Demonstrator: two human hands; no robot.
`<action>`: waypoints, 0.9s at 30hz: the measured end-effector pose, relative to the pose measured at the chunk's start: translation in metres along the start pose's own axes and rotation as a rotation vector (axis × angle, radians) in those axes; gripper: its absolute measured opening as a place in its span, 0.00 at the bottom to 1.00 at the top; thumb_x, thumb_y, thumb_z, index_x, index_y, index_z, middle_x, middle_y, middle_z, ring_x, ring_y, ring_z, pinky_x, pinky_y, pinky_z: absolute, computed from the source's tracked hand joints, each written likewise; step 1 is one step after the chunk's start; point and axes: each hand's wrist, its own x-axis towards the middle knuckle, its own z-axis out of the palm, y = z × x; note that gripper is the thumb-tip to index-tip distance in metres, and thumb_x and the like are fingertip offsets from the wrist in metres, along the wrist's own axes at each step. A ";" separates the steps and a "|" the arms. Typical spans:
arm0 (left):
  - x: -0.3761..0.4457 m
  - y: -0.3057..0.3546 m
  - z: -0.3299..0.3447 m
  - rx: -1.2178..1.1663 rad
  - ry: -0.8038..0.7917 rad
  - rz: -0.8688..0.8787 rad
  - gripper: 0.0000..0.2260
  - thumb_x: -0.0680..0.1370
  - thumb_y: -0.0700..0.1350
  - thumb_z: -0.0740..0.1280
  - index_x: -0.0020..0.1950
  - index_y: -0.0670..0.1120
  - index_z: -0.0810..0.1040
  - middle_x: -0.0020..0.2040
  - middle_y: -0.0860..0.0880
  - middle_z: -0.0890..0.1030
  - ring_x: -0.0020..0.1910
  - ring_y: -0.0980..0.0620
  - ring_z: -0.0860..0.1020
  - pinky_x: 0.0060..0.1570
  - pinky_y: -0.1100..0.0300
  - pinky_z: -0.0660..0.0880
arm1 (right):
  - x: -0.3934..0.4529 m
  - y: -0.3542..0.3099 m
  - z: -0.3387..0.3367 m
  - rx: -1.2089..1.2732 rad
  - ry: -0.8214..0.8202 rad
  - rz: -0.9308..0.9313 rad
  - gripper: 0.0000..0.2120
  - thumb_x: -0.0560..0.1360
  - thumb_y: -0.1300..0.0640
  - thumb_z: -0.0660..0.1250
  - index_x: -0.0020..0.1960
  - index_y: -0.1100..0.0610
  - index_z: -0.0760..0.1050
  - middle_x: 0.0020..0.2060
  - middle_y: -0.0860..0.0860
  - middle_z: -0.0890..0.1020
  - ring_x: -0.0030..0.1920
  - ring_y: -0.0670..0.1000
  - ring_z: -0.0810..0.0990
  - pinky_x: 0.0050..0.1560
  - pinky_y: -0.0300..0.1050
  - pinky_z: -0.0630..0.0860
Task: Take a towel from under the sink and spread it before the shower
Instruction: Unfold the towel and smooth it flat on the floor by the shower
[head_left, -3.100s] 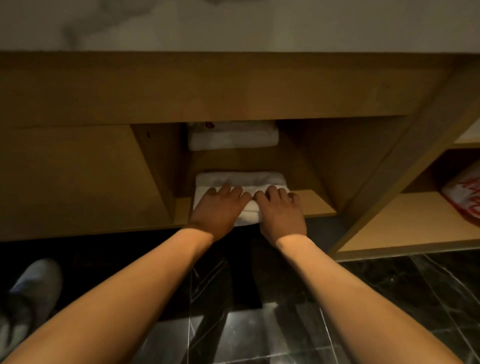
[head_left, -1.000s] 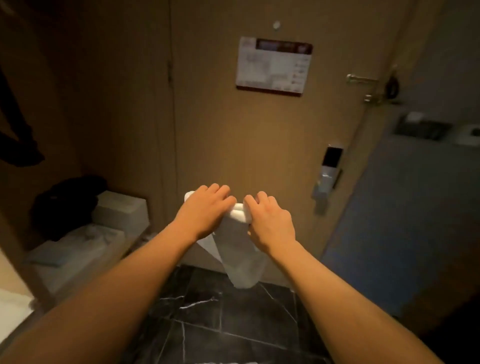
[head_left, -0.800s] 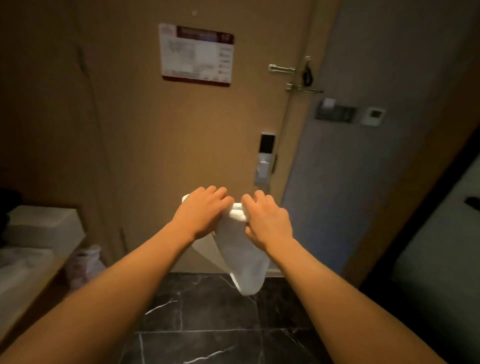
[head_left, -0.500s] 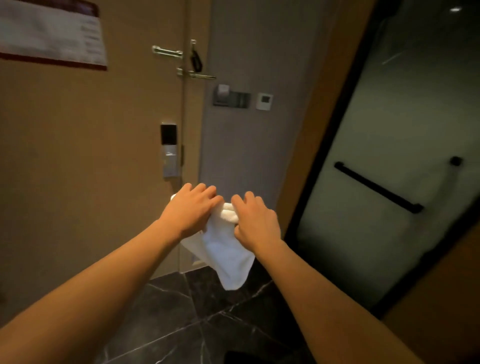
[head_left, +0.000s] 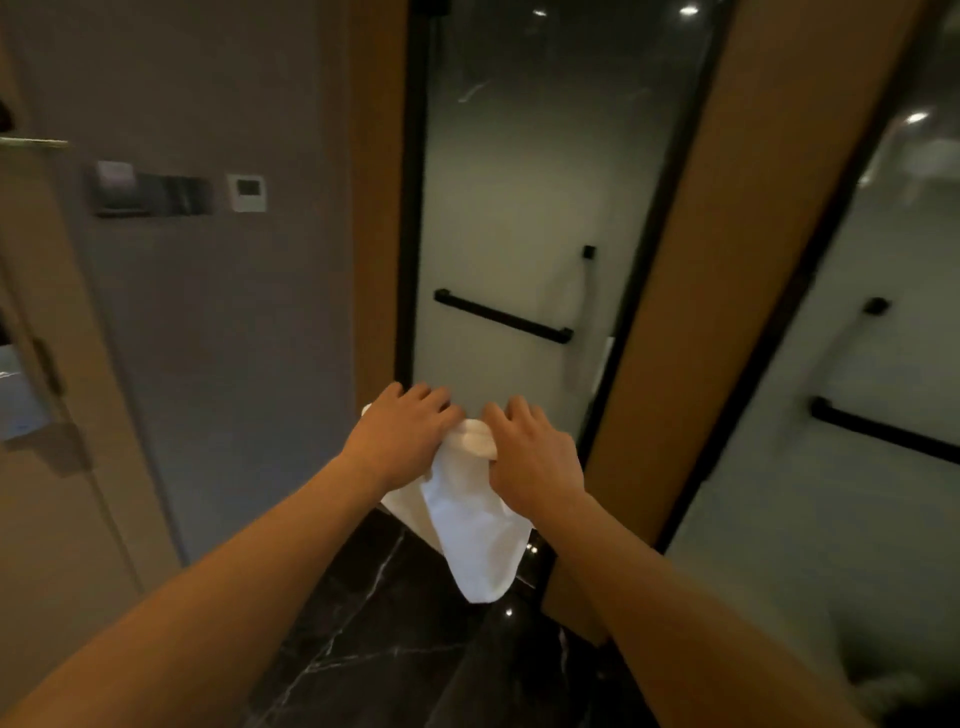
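A white towel (head_left: 470, 525) hangs partly unfolded in the air at the middle of the view, its loose end drooping toward the floor. My left hand (head_left: 402, 434) grips its upper left edge and my right hand (head_left: 530, 457) grips its upper right edge, knuckles up, close together. Straight ahead stands a frosted glass shower door (head_left: 519, 208) in a black frame with a black bar handle (head_left: 501, 316).
Dark marble floor (head_left: 384, 623) lies below the towel. A wooden pillar (head_left: 727, 270) separates the door from a second frosted glass door (head_left: 883, 389) on the right. On the left are a grey wall with switches (head_left: 171, 195) and the entrance door edge (head_left: 31, 364).
The towel left the shelf under the sink in both hands. The view has swung right from the entrance door to the frosted glass doors; the towel's end has dropped open.
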 end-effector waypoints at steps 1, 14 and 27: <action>0.008 0.011 0.001 -0.021 0.018 0.030 0.18 0.75 0.45 0.66 0.65 0.52 0.72 0.60 0.49 0.74 0.57 0.47 0.73 0.52 0.52 0.69 | -0.008 0.012 -0.002 -0.013 0.001 0.027 0.20 0.76 0.55 0.65 0.65 0.49 0.64 0.59 0.52 0.71 0.54 0.53 0.73 0.38 0.44 0.73; 0.101 0.209 -0.017 -0.242 0.233 0.322 0.11 0.72 0.43 0.70 0.54 0.49 0.79 0.50 0.48 0.78 0.48 0.47 0.77 0.43 0.54 0.76 | -0.139 0.174 -0.052 -0.184 -0.021 0.359 0.19 0.76 0.58 0.65 0.65 0.50 0.66 0.58 0.53 0.72 0.54 0.54 0.74 0.40 0.44 0.73; 0.124 0.384 -0.051 -0.281 0.249 0.446 0.11 0.76 0.43 0.65 0.59 0.50 0.76 0.54 0.48 0.77 0.53 0.48 0.73 0.47 0.55 0.73 | -0.271 0.292 -0.085 -0.231 -0.050 0.454 0.20 0.76 0.56 0.66 0.65 0.49 0.65 0.57 0.52 0.72 0.53 0.52 0.75 0.42 0.44 0.75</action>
